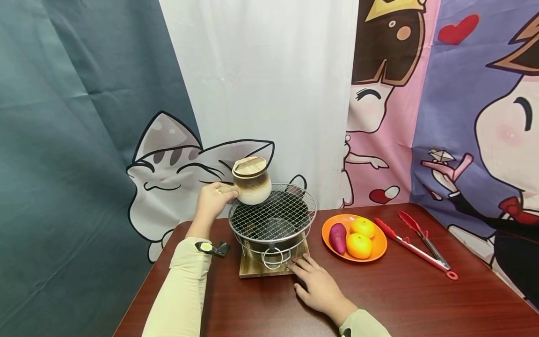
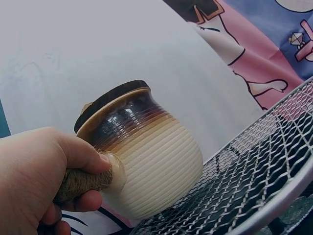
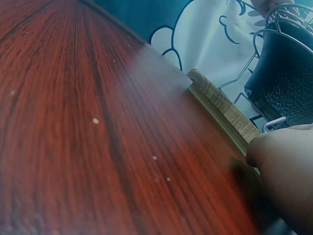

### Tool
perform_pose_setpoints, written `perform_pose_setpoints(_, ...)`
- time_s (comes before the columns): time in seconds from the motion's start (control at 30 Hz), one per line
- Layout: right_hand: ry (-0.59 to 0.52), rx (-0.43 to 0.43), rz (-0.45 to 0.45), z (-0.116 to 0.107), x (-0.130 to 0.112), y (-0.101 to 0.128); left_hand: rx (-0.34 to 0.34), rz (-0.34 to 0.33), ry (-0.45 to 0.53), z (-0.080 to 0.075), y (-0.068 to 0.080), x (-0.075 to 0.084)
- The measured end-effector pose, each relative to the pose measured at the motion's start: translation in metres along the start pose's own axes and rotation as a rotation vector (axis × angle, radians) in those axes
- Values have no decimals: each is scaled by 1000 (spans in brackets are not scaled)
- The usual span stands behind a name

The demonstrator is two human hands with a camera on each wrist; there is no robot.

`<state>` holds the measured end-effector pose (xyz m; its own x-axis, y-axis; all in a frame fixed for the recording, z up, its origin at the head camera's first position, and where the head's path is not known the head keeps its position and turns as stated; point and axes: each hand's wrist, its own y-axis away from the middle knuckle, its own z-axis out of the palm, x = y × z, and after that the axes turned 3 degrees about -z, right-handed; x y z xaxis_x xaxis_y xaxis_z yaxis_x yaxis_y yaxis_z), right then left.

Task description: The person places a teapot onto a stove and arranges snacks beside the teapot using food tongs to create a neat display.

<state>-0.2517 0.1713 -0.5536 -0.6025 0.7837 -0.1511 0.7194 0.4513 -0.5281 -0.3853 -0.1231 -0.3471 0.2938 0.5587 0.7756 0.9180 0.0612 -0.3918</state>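
Cartoon curtains hang behind the red-brown table (image 1: 421, 299). On it, the grill (image 1: 273, 210) is the landmark: above its left rim the left hand (image 1: 212, 201) clamps fingers on the lidded pot (image 1: 251, 181) handle. Lowering it level seems wise, while the right hand (image 1: 320, 288), fingers relaxed, steadies the board (image 1: 252, 267) beneath.

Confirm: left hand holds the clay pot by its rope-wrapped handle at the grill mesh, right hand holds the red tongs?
Not quite. The left hand does grip the clay pot at the grill mesh, but the right hand rests flat by the wooden board. The head view shows the red tongs lying untouched beyond the orange plate.
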Motion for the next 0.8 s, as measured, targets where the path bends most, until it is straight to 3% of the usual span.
perform_pose_setpoints(0.3,18,0,-8,1,1,1,-28,-7,42,7,1,-5)
perform_pose_setpoints(0.8,18,-16,1,-1,0,0,-41,-25,0,8,0,-2)
